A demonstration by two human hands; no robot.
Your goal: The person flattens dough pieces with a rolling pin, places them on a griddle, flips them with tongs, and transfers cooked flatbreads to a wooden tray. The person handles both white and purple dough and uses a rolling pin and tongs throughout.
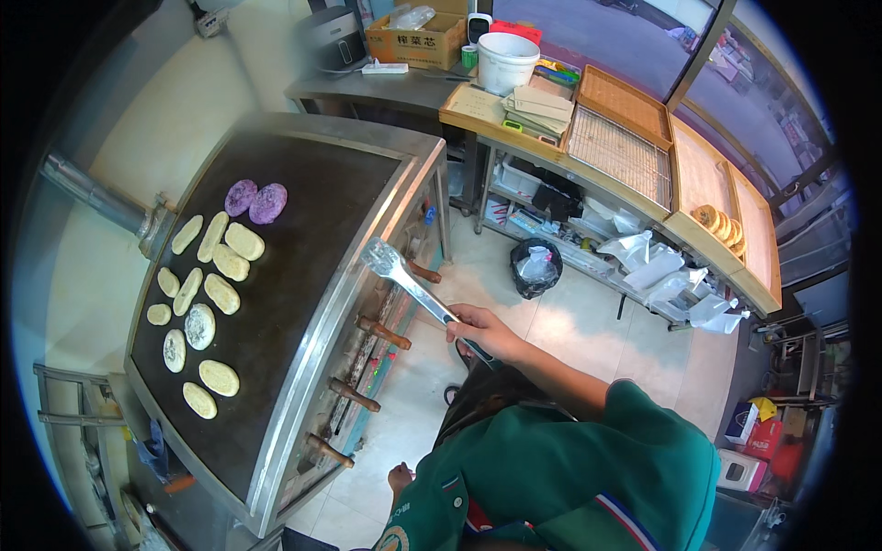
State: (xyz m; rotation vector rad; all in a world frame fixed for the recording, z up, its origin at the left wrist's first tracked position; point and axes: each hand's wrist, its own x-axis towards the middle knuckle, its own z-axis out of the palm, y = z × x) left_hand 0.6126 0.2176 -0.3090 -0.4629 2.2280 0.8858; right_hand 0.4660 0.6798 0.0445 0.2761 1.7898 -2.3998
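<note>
My right hand is closed round the handle end of metal tongs. Their pale, broad tips point up and left, over the front rim of a large dark griddle. Low in the picture my left hand hangs beside my body with its fingers curled. Whether anything is in it is hidden. On the griddle's far left part lie several pale yellow oval flatbreads, some of them long and narrow. Two round purple flatbreads touch each other at the back. Two whitish, dark-speckled flatbreads lie nearer.
Wooden-handled levers stick out from the griddle's front. A black-lined bin stands on the tiled floor. Along the window, a bench holds a white bucket, a wire rack and ring-shaped golden breads on a wooden tray.
</note>
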